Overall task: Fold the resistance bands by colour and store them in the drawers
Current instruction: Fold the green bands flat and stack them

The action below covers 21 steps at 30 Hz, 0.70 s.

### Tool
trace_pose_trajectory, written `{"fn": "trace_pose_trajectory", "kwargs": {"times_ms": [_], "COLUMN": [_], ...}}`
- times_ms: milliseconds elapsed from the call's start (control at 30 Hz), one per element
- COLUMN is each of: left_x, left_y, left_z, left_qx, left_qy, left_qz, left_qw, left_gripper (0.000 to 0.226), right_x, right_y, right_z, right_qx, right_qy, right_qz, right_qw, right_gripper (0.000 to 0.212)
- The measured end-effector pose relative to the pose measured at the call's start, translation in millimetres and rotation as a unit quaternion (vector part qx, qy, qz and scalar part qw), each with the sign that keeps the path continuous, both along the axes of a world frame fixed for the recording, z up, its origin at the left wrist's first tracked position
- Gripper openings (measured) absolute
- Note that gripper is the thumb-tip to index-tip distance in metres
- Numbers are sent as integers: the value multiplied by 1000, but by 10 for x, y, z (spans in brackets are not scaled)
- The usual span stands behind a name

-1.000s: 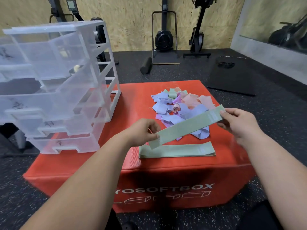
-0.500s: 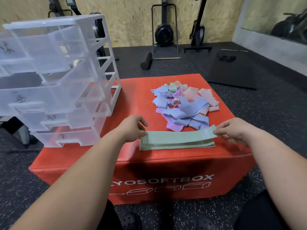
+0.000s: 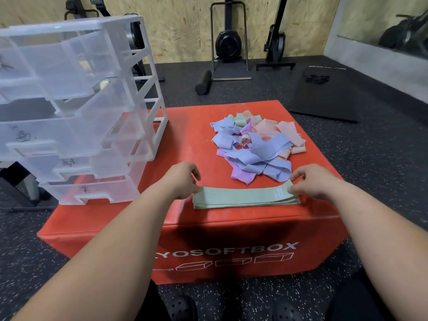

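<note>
Bands [image 3: 245,198], pale green, lie flat in an even stack on the box [image 3: 185,126]; your left hand [image 3: 183,179] and right hand [image 3: 317,181] pinch its ends.

Evenly bright from overhead, soft shadow down red soft box [image 3: 312,228] front; wide-angle bowing at edges, slightly soft.

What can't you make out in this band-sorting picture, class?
Head view:
green stack: band count, layers too thin.
drawer labels: scrawl blurred, unreadable.
drawer unit: left side cut off by the frame edge.
loose pile: lower bands hidden by upper ones.
</note>
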<state>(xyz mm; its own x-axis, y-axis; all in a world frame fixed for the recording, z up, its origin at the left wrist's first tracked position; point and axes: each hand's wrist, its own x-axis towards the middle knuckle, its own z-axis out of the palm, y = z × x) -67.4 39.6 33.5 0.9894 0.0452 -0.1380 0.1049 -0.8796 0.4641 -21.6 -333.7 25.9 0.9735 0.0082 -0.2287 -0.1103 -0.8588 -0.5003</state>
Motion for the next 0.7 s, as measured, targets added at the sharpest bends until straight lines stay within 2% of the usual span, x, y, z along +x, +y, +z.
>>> {"fn": "trace_pose_trajectory", "kwargs": {"times_ms": [100,233,333,433,500,600,700], "left_x": [2,13,-23,-95,-117,-130,-153], "left_y": [-4,27,32,3,-4,23,47], "left_z": [-56,-91,-92,-136,-168,-174,-191], "left_qx": [41,79,63,116,154,150,146], "left_qy": [5,-21,-7,23,7,-27,-40], "left_qz": [-25,-56,-124,-170,-185,-189,-187], "left_qw": [999,995,990,978,971,970,971], "left_gripper": [25,36,55,76,72,61,66], "right_x": [29,32,-1,-32,-25,-4,7], "right_y": [29,53,44,54,67,74,78], "right_z": [-37,0,71,67,32,5,0], "right_qx": [-77,-100,-101,-140,-173,-204,-218], "right_qy": [12,-18,-29,-13,-15,-22,-33], "right_qz": [25,53,143,208,219,219,225], "right_qw": [997,993,984,968,960,954,949], "right_gripper": [37,48,58,71,71,67,68]}}
